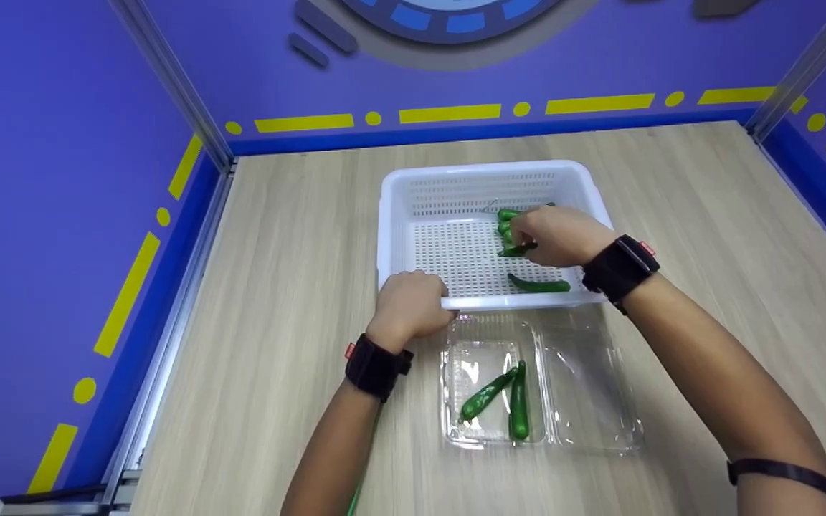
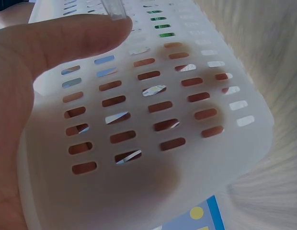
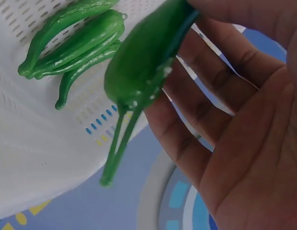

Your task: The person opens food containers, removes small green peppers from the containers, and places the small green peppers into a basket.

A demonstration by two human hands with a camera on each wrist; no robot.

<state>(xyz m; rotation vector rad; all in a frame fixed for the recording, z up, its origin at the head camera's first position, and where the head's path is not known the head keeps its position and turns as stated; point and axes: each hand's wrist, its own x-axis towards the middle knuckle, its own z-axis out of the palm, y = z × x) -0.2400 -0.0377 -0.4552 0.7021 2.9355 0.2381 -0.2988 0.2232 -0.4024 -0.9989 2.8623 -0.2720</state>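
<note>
In the head view my left hand (image 1: 409, 301) grips the front left corner of a white perforated basket (image 1: 485, 170). The left wrist view has the thumb (image 2: 76, 38) lying across the basket's slotted wall (image 2: 153, 115). My right hand (image 1: 562, 235) reaches into the basket's right side. It pinches a green chili pepper (image 3: 139, 62) by one end between thumb and fingers, its stem pointing away from the palm. Several more green peppers (image 3: 74, 45) lie in the basket beside it. A single curved pepper (image 1: 540, 285) rests near the basket's front wall.
An open clear plastic clamshell box (image 1: 449, 408) sits just in front of the basket, its lid (image 1: 592, 401) folded out to the right. Two green peppers (image 1: 519, 408) lie in its left half. Blue printed panels (image 1: 298, 79) wall the wooden table (image 1: 277, 301) at the back and sides.
</note>
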